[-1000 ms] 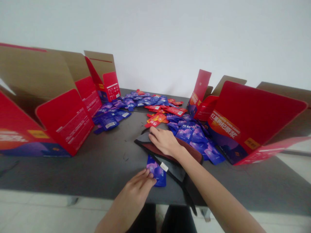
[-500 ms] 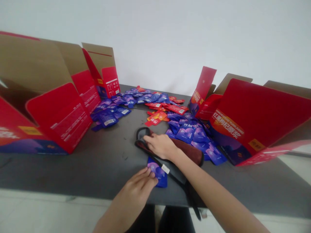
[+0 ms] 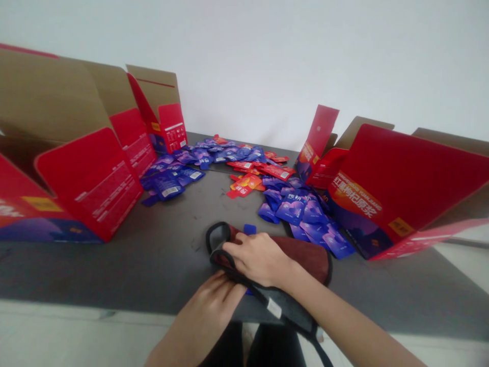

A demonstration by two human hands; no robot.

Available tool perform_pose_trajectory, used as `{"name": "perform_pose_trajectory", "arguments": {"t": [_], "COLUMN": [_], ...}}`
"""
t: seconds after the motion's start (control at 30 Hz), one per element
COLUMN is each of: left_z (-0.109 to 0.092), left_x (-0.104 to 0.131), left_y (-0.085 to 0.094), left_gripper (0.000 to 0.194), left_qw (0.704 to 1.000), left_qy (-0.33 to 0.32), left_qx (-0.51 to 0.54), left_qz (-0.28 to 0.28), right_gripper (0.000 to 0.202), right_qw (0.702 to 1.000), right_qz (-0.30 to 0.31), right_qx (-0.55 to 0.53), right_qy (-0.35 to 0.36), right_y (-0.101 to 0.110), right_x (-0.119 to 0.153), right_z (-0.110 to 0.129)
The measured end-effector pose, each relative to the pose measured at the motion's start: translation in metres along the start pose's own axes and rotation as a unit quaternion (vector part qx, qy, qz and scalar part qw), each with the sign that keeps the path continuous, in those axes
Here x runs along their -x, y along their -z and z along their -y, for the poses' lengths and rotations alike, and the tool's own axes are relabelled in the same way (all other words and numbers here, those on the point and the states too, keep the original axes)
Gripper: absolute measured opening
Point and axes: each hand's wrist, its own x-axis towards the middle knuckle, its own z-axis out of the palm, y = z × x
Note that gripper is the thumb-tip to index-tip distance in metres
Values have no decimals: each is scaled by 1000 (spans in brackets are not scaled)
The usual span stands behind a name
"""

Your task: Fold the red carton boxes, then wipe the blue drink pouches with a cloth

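At the table's near edge, both hands, right hand (image 3: 260, 257) and left hand (image 3: 217, 300), grip a black-trimmed maroon pouch (image 3: 305, 255).

Both forearms are bare to the frame's edge, without sleeves, watch or rings; the left hand (image 3: 214, 300) and right hand (image 3: 260, 257) wear no gloves.
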Motion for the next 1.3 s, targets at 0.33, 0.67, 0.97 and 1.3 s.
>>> {"name": "perform_pose_trajectory", "arguments": {"t": [0.33, 0.67, 0.97, 1.3], "left_z": [-1, -4, 3, -3], "left_x": [1, -5, -5, -4], "left_y": [-10, -1, -7, -5], "left_gripper": [37, 34, 34, 33], "left_qw": [999, 999, 998, 999], "left_qy": [-5, -38, -48, -32], "left_qx": [-26, -24, -26, -24], "left_qz": [-20, -11, -31, 18], "right_gripper": [30, 27, 32, 26], "right_qw": [989, 1000, 989, 1000], "right_qz": [-89, -12, -57, -13], "right_qx": [-5, 19, 19, 20], "right_qy": [-115, -5, -135, 5], "right_y": [21, -6, 18, 1], "right_x": [-18, -4, -40, 0], "right_z": [-24, -11, -42, -3]}}
